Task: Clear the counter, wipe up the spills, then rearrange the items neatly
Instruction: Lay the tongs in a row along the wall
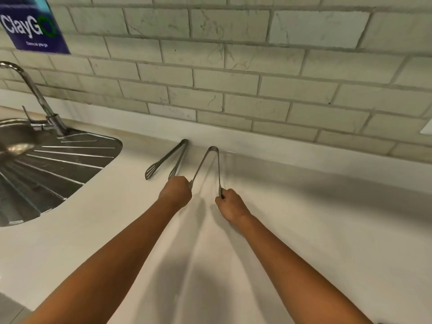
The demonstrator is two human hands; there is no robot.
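While both hands work the right-hand tongs, the sink drainboard (70,160) is the reference.
right tongs (210,164): well right of drainboard, hinge at backsplash, arms splayed toward person
left hand (176,191): curled on its left tip
right hand (230,204): pinching right tip
left tongs (173,157): between drainboard and held pair, roughly parallel, untouched
next: likely square the pair alongside

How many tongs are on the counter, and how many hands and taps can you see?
Tongs: 2, one lying loose and one held at both tips
Hands: 2, left hand and right hand
Taps: 1
Total: 5
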